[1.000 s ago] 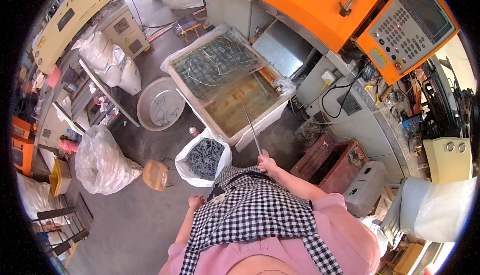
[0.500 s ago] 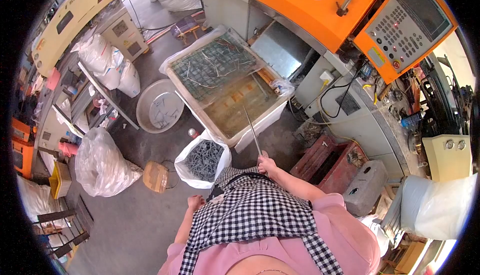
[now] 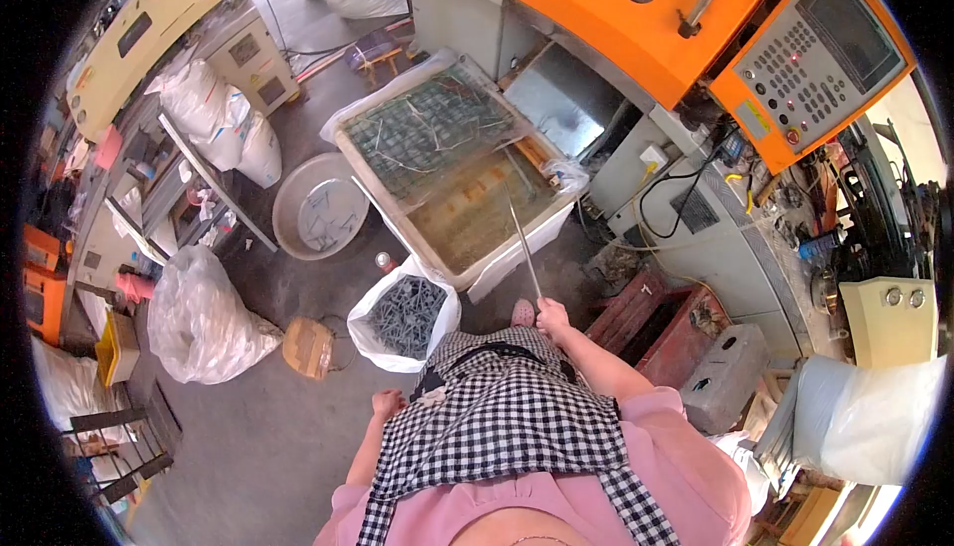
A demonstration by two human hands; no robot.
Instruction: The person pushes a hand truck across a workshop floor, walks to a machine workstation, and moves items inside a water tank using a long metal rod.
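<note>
Single head-worn cam looks fwd & down from above: apron (image 3: 507, 412) v. close at btm, water tank (image 3: 487, 268) mid-view, orange machine (image 3: 616, 24) farther off up top; wide fisheye, dark rounded edges.

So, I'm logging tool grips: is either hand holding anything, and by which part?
The right hand grips a thin rod by its near end. Nothing shows in the left hand, though its fingers are too small to tell.

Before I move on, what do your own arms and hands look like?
No glove shows on the left hand or right hand. The forearms are bare below loose, short pink sleeves; a black-and-white checked apron covers the front. Any rings would be too small to make out.
</note>
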